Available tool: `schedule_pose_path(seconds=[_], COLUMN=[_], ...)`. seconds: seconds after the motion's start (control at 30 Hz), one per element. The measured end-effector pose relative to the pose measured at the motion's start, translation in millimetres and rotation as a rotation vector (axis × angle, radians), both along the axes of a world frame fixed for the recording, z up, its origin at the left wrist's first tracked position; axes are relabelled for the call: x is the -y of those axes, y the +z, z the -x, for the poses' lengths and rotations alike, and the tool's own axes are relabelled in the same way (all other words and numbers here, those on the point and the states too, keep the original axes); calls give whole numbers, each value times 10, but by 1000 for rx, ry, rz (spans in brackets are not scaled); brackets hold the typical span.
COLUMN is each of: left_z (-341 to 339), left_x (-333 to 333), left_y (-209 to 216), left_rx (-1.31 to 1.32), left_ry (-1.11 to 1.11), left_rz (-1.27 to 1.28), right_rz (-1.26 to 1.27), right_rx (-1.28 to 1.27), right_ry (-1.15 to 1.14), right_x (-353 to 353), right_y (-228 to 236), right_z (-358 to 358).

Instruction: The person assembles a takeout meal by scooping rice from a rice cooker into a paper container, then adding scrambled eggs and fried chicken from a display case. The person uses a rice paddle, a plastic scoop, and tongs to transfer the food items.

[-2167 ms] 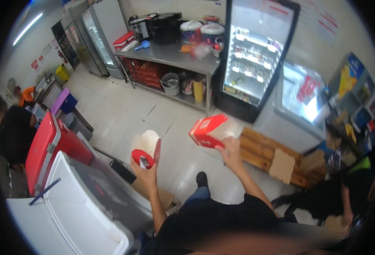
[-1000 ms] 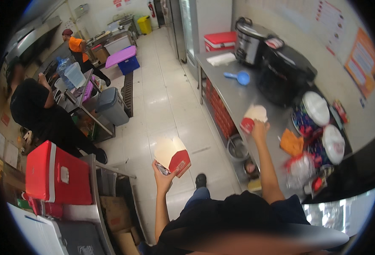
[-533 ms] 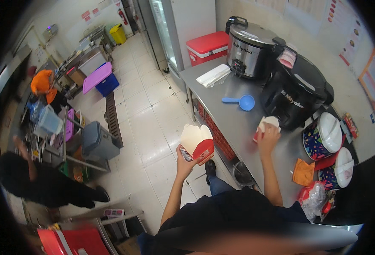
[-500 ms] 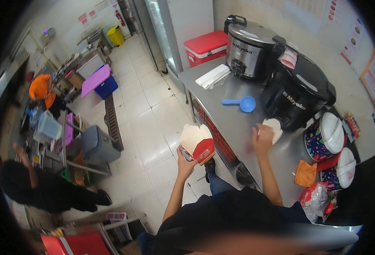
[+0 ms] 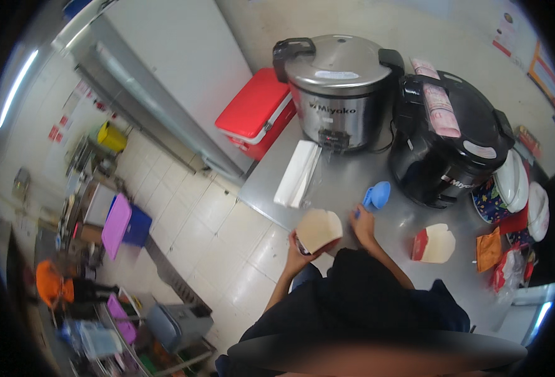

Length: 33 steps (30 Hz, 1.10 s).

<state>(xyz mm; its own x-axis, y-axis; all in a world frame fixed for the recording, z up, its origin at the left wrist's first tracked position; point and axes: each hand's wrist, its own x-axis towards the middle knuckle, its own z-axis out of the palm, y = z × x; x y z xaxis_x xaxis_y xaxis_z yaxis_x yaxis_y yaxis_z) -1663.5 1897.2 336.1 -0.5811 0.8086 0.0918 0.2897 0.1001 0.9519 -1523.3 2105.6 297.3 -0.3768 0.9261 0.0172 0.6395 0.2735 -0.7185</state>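
Observation:
My left hand is closed around a red and cream paper food box, held at the table's near left side. My right hand is closed on the handle of a blue scoop, whose bowl points away from me. A second red and cream food box stands on the steel table, right of my right hand. Beyond the scoop are a silver rice cooker and a black rice cooker, both with lids down.
A white packet lies near the table's left edge. A folded pink cloth rests on the black cooker. At the right are lidded patterned pots and an orange cloth. A red cooler sits behind; a person in orange is far left.
My right hand has let go of a box, now standing on the table, and taken the blue scoop's handle. My view and body have turned and moved closer to the cookers.

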Motion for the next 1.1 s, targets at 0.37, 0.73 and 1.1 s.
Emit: schedule_pose_path(seconds=[0.37, 0.73, 1.1], left_z=[2212, 3333, 3286], left_x=[-1693, -4464, -4866], left_y=[757, 2963, 3668], left_rx=[-284, -1139, -1348], left_ry=[-424, 46, -78], left_rz=[-268, -288, -566], right_rz=[-738, -702, -798], right_rx=[69, -71, -536], right_ry=[-774, -1072, -712], right_x=[903, 1340, 215], right_y=[1349, 1859, 2101], right_z=[47, 1221, 1363])
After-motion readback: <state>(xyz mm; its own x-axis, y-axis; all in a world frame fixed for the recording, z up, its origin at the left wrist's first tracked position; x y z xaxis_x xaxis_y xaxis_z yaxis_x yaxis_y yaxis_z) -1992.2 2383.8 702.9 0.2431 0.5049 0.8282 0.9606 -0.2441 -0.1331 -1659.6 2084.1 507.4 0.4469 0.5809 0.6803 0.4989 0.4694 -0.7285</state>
